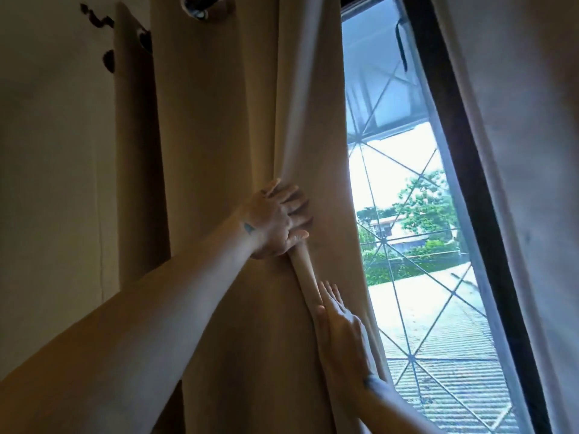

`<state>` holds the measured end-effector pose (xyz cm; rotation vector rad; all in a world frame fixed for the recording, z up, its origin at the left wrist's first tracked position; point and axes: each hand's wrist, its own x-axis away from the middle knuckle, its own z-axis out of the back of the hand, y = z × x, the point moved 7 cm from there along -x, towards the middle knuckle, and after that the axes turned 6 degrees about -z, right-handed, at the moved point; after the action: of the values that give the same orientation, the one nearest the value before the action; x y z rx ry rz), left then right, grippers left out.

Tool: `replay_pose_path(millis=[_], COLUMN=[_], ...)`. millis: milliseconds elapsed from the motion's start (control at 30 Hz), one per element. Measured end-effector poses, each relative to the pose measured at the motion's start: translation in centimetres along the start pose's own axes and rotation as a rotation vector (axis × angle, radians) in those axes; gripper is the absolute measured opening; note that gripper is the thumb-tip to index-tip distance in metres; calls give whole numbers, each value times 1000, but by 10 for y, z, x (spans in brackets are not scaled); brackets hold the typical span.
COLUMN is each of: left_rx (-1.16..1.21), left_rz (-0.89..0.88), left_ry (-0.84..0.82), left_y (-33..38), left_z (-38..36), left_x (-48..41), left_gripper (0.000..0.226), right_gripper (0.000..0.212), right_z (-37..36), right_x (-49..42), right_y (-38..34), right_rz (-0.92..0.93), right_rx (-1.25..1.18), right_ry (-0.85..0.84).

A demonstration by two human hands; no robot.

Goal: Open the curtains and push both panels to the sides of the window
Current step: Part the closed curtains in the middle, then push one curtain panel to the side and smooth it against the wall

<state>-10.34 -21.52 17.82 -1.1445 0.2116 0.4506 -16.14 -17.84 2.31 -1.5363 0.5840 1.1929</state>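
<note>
Window (407, 214) strip bare between panels. Left curtain (219, 151) bunched left, folds running vertical. Left hand (277, 222) fingers clenched on fold; right hand (341, 333) flat, fingers extended against edge. Right curtain (532, 183) hangs right.

two curtain panels (219, 151) (526, 151), two hands (275, 222) (341, 333), one window (407, 214), one rod (200, 4)
</note>
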Motion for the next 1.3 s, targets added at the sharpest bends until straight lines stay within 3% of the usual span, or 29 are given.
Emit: replay_pose_path(millis=[200,433,567,667,833,1100,1233,1300], left_rx=[68,92,43,33,48,-29,-84,-92], left_rz=[48,68,65,84,157,263,293,316], left_ry=[-12,-62,-93,-108,-139,-248,-286,-305], left_y=[-37,-80,-102,-118,-143,-180,-199,-207], left_z=[-39,-86,-114,-134,-169,-219,-241,-249], left_x=[33,73,92,104,123,151,163,168], left_gripper=[54,55,57,57,56,56,56,56], right_gripper=[46,45,47,60,59,61,72,66], right_z=[-61,-130,-169,-196,-242,-324,-360,-374], right_x=[6,14,19,23,24,24,23,22], right_y=[-20,-48,-60,-72,-87,-100,-105,-110], right_rz=[-59,-93,-116,-86,-85,-56,-60,-45], right_rx=[-148,-239,-251,-246,-260,-320,-339,-338], right_ry=[-101,-105,-110,-106,-150,-264,-347,-397])
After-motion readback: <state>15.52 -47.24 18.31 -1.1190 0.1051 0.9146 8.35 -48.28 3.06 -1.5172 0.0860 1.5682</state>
